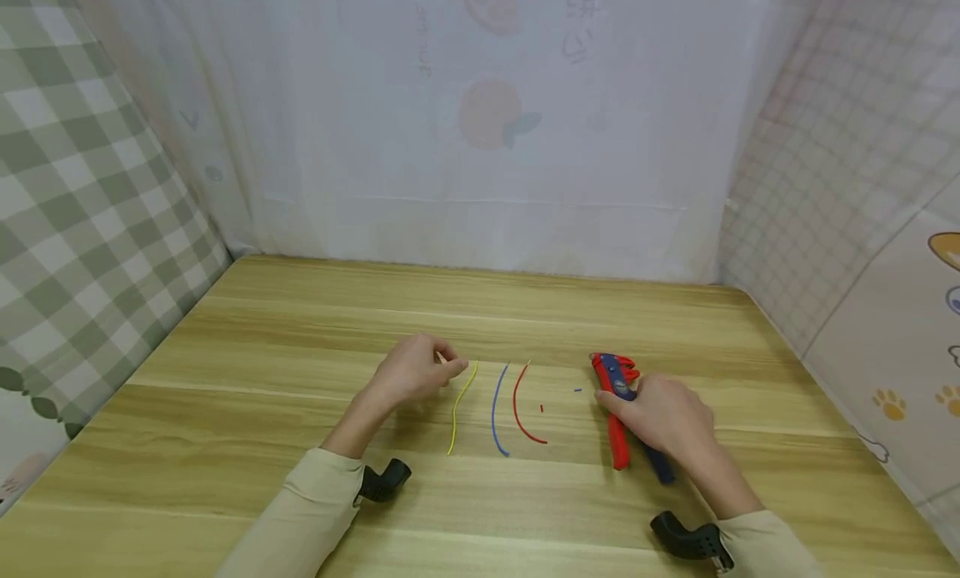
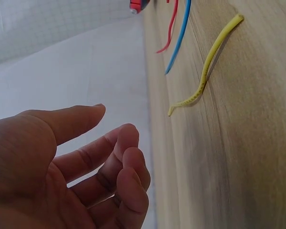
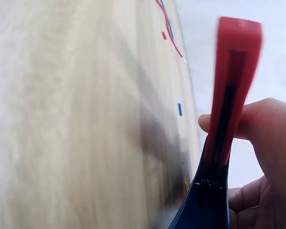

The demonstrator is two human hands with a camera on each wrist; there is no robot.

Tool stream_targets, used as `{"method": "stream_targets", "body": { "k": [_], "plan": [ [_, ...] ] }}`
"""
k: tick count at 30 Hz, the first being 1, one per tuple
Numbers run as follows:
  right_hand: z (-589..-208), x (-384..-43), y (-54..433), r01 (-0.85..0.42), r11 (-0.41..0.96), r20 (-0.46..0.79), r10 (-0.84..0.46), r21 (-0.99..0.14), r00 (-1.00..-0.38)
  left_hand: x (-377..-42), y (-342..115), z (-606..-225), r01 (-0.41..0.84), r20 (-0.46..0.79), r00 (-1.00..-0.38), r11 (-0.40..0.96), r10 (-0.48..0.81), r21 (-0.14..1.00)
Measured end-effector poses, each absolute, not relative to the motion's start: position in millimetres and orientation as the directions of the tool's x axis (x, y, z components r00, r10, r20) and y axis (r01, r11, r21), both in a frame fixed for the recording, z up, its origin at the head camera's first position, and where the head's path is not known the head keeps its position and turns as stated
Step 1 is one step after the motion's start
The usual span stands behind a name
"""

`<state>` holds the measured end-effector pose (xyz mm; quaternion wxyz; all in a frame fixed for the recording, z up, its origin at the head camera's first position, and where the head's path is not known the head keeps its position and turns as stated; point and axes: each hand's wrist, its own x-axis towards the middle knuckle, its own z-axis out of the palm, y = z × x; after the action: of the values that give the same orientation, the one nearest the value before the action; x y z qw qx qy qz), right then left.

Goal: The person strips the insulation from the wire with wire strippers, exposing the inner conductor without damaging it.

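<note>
Head view shows the right hand (image 1: 663,411) gripping the wire stripper (image 1: 621,409) while the left hand (image 1: 412,371), loosely curled and empty, hovers beside the yellow wire (image 1: 461,405) mid-desk, so picking that wire up looks next.

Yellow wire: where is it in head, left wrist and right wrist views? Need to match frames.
Head: yellow wire lies on the table, centre, leftmost of three wires, just right of the left hand.
Left wrist: upper right, running from the top edge down toward mid-frame, above the fingers.
Right wrist: cannot be made out.
Shared landmark: the red wire, seen in all three views.
</note>
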<state>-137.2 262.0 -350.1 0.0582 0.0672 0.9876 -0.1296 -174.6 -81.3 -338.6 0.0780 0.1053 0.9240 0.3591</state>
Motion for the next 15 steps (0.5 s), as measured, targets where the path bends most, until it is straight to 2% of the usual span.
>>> {"method": "stream_targets", "body": {
  "k": [15],
  "plan": [
    [-352, -138, 249, 0.137, 0.972, -0.101, 0.119, -0.192, -0.988, -173, -81, -338, 0.134, -0.079, -0.965, 0.733, 0.249, 0.667]
  ]
}}
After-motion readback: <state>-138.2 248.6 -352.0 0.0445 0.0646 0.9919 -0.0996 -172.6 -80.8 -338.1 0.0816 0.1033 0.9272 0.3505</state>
